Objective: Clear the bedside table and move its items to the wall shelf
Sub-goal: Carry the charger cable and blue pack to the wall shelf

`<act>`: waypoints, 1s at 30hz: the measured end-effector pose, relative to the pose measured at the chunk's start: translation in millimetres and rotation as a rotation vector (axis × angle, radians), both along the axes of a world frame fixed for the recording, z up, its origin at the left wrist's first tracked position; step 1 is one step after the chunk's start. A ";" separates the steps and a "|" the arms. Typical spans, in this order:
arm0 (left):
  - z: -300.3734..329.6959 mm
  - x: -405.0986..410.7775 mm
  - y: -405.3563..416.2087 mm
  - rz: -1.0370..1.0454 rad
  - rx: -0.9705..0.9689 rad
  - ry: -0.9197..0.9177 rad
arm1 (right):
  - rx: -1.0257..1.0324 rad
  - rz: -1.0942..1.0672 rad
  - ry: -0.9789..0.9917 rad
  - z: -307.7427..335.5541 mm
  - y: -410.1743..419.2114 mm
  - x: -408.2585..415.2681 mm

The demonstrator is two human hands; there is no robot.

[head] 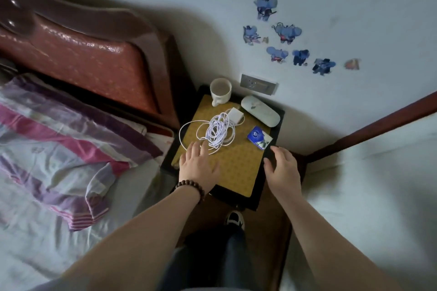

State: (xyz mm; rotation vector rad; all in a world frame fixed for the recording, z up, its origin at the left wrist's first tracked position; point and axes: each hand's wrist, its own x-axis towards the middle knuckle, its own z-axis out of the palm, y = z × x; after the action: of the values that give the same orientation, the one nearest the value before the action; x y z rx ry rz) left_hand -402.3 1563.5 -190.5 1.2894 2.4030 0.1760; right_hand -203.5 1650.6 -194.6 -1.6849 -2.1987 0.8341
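Observation:
The bedside table has a yellow patterned top with a dark rim. At its back stands a white mug. A pale oval case lies at the back right, and a blue tissue pack sits near the right edge. A coiled white cable runs to a white charger block in the middle. My left hand reaches over the table's front left, fingers straight, fingertips at the cable's near loops. My right hand hovers over the front right edge, fingers relaxed, holding nothing. No wall shelf is in view.
A bed with a reddish headboard and striped bedding lies to the left. Another white mattress with a dark wooden rail is on the right. A wall socket and blue stickers are on the wall behind. My shoe stands below.

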 end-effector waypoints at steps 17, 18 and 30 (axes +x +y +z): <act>-149.1 -7.4 139.0 0.155 -0.075 -0.031 | -0.087 0.099 -0.100 -131.3 83.6 -38.6; -150.4 -7.6 137.6 0.154 -0.047 -0.009 | -0.078 0.111 -0.127 -133.9 81.7 -39.3; -130.7 -46.6 130.2 0.109 0.193 -0.092 | 0.074 0.115 -0.169 -130.7 70.4 -58.4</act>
State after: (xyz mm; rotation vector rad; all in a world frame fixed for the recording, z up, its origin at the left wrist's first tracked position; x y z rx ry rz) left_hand -448.9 1693.7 -321.2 1.2020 2.4256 0.4982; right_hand -261.8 1720.9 -325.2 -1.6627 -2.4266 0.6492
